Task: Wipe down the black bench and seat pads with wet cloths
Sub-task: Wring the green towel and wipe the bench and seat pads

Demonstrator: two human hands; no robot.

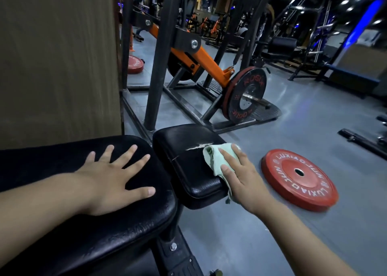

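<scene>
A long black bench pad (109, 229) fills the lower left. My left hand (117, 177) lies flat on it with fingers spread. Just right of it sits a smaller black seat pad (188, 141) with a torn white crack in its cover near the far right. A pale green cloth (215, 158) lies bunched on the seat pad's right edge. My right hand (240, 175) presses on the cloth with straight fingers, partly hanging over the pad's side.
A red weight plate (299, 179) lies flat on the grey floor to the right of the seat. Behind stands an orange and black machine (199, 60) with a loaded red and black plate (247, 95). A brown panel (58, 55) rises at left.
</scene>
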